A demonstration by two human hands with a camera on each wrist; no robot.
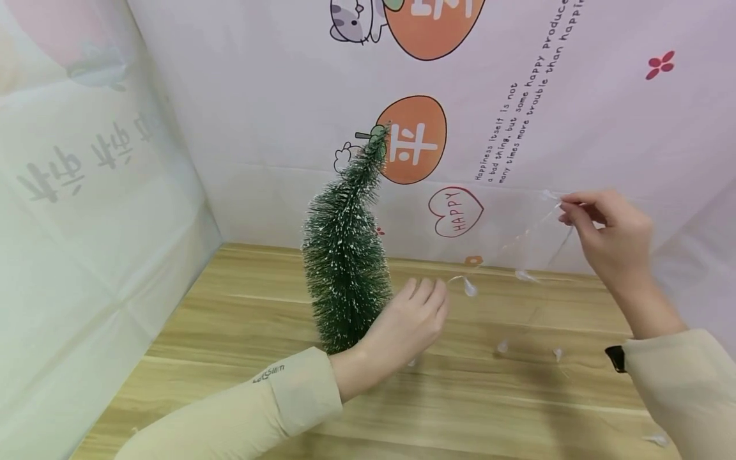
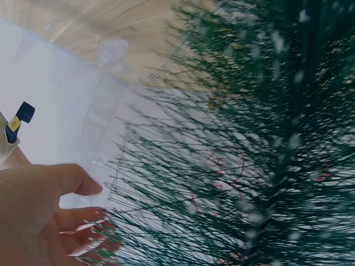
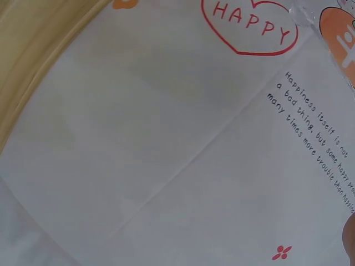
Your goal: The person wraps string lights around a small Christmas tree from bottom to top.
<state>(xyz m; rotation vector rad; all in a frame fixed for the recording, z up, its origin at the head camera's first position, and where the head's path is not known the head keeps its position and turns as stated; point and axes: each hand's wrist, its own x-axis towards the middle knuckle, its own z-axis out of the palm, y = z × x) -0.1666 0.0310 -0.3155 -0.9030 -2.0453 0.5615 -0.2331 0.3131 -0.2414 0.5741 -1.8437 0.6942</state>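
Note:
A green bottle-brush Christmas tree with white-flecked needles stands on the table, its tip bent to the right. My left hand is at the tree's right side. In the left wrist view its thumb and fingers are apart, and needles partly cover the fingertips. A clear string of lights runs between my hands, with a small teardrop bulb hanging beside the left fingers. My right hand, raised at the right, pinches the string between thumb and fingers. Only a sliver of this hand shows in the right wrist view.
More clear bulbs hang lower on the string, and one bulb is near the front right of the wood-grain table. A printed white sheet forms the back wall. Another pale sheet stands at the left.

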